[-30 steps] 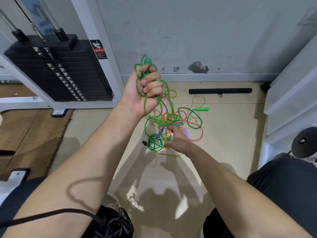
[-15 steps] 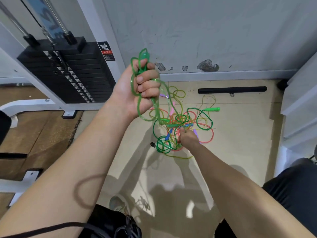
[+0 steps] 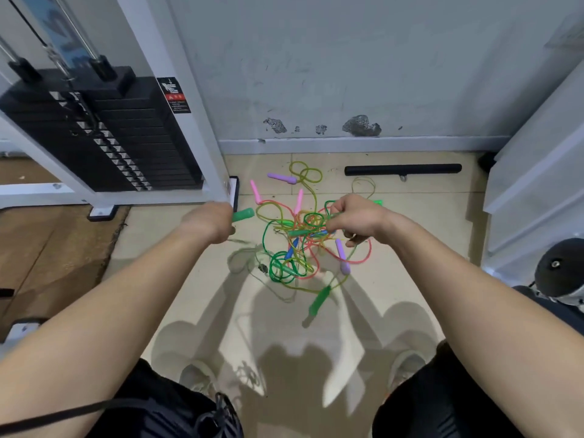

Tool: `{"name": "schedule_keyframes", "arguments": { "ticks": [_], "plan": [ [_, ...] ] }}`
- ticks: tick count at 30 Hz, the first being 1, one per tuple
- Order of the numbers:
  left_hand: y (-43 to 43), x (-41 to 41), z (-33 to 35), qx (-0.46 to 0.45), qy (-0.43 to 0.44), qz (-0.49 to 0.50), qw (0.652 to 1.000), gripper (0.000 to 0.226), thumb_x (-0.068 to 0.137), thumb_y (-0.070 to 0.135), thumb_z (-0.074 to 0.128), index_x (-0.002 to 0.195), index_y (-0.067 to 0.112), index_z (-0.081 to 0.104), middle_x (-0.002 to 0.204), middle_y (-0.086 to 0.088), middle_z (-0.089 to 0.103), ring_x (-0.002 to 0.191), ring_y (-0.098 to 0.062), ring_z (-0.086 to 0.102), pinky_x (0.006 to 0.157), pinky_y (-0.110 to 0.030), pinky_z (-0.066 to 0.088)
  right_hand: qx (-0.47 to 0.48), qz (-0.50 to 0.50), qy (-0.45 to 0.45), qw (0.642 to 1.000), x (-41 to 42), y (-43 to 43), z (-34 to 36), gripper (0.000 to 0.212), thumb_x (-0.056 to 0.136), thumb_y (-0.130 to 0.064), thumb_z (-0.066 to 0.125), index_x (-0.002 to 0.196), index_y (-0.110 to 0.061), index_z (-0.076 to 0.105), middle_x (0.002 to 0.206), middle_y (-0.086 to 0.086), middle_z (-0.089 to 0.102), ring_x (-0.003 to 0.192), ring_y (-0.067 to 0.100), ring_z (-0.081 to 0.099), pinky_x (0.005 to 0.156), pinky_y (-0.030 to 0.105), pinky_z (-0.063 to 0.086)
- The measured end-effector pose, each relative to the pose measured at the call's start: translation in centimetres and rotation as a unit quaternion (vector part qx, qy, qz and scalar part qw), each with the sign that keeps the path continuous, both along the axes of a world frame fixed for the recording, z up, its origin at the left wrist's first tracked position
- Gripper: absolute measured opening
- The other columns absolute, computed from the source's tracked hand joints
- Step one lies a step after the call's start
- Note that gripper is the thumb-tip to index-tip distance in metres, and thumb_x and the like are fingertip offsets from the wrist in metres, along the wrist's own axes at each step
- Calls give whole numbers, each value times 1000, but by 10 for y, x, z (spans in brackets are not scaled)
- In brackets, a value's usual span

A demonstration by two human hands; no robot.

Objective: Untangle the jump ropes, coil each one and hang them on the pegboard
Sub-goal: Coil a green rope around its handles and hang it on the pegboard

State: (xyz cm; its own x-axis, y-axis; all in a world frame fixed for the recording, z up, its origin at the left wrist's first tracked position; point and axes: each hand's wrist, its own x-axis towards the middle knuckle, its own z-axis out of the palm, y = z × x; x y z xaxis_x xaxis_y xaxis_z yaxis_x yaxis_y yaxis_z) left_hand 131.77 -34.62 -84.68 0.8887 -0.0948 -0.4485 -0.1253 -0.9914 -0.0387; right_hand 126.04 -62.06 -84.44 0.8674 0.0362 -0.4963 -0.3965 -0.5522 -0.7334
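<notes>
A tangle of jump ropes (image 3: 297, 245) in green, pink, yellow and blue lies on the tiled floor between my hands. My left hand (image 3: 207, 222) grips a green handle (image 3: 243, 214) that sticks out to the right of my fist. My right hand (image 3: 357, 218) pinches green and pink cords at the top right of the tangle. Pink handles (image 3: 255, 191) and purple handles (image 3: 282, 178) lie at the far side. Another green handle (image 3: 319, 300) hangs at the near side, and a purple one (image 3: 342, 257) sits below my right hand. No pegboard is in view.
A white machine frame with a black weight stack (image 3: 104, 134) stands at the left, its foot (image 3: 234, 192) close to my left hand. A black bar (image 3: 403, 169) lies by the wall. White shelving (image 3: 537, 172) is at the right. My knees and shoes fill the bottom.
My left hand has dropped from high up, where it gripped a bunch of green loops, down to the floor level left of the tangle. My right hand has shifted to the tangle's upper right.
</notes>
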Motion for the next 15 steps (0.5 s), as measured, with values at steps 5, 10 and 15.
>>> {"name": "schedule_keyframes", "arguments": {
  "ticks": [5,10,15],
  "plan": [
    [1,-10,0,-137,44,88,986,10,102,26,43,99,21,51,77,0,75,59,-18,69,60,-28,52,-27,39,69,997,-14,-2,15,12,84,-12,70,86,-11,59,66,2,39,52,14,38,51,28,54],
    [-11,-23,-2,-293,33,152,943,13,100,27,50,100,15,56,75,-5,63,67,-22,53,58,-28,37,150,-47,88,984,-24,-1,22,19,99,-10,47,101,-5,66,63,1,40,51,13,40,48,28,52],
    [-34,-43,10,-425,76,208,877,45,102,50,44,72,17,49,69,-3,50,57,-16,37,53,-29,28,215,-97,77,969,-24,-4,31,21,101,-9,43,104,-7,64,65,2,45,51,11,46,52,32,57]
  ]
}}
